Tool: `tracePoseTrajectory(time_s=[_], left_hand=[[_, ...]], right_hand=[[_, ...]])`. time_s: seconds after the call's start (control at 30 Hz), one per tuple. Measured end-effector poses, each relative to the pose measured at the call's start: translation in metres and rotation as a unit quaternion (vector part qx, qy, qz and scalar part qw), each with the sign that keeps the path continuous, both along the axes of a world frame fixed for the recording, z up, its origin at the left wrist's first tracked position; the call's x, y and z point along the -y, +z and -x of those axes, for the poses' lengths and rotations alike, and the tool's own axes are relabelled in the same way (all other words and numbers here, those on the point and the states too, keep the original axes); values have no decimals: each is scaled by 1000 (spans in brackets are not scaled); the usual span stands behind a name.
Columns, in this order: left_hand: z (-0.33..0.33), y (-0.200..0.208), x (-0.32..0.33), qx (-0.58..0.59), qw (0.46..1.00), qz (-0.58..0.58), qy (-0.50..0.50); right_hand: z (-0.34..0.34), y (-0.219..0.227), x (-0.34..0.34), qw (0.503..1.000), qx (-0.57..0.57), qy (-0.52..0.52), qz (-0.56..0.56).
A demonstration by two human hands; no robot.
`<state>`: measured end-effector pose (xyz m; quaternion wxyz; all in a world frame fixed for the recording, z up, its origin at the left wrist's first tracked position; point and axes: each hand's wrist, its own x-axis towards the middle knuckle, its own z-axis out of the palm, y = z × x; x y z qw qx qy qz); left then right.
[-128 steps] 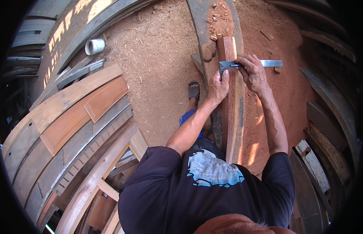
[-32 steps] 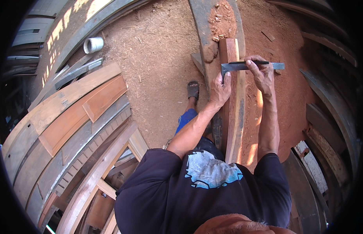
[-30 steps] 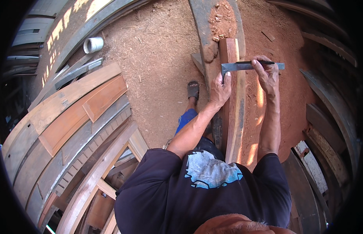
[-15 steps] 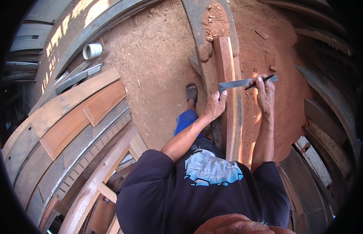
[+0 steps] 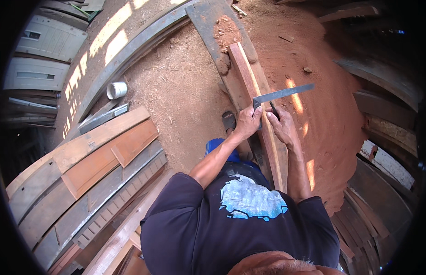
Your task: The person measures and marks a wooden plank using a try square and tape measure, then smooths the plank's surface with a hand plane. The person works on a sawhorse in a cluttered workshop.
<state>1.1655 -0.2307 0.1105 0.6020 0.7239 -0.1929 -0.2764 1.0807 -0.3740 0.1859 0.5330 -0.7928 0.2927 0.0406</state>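
Note:
A reddish-brown wooden beam (image 5: 244, 67) with a pale strip along one edge lies lengthwise on a long plank bench (image 5: 203, 23). Closed round the dark stock of a try square (image 5: 288, 92), my left hand (image 5: 247, 122) presses it to the beam's left side. The grey metal blade crosses over the beam and sticks out past its right side. My right hand (image 5: 284, 129) is beside the beam, just below the blade. Between its fingers is a thin black pencil or pen (image 5: 274, 110), whose tip I cannot make out.
Sawdust and chips (image 5: 225, 33) are heaped at the bench's far end. Carved boards and door panels (image 5: 91, 169) are stacked at the left, near a white bucket (image 5: 116, 90). More planks (image 5: 382, 183) lean at the right. My sandalled foot (image 5: 229, 120) stands left of the bench.
My right hand has come left with the black pencil or pen, from the blade's outer end to beside the beam. The view has turned, so the beam now slants.

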Motion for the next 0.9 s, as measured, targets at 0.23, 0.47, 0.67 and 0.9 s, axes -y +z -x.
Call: tracePoseTrajectory(time_s=[0.23, 0.47, 0.67, 0.9], left_hand=[[-21, -25, 8, 21, 992, -107, 56], [-69, -91, 12, 43, 985, -55, 157], [-86, -56, 31, -8, 989, -15, 147], [-85, -48, 39, -23, 978, -1, 208]], right_hand=[[13, 19, 18, 995, 13, -20, 93], [-60, 14, 32, 973, 89, 52, 207], [-125, -21, 59, 954, 107, 119, 255], [-169, -35, 68, 934, 111, 217, 263]])
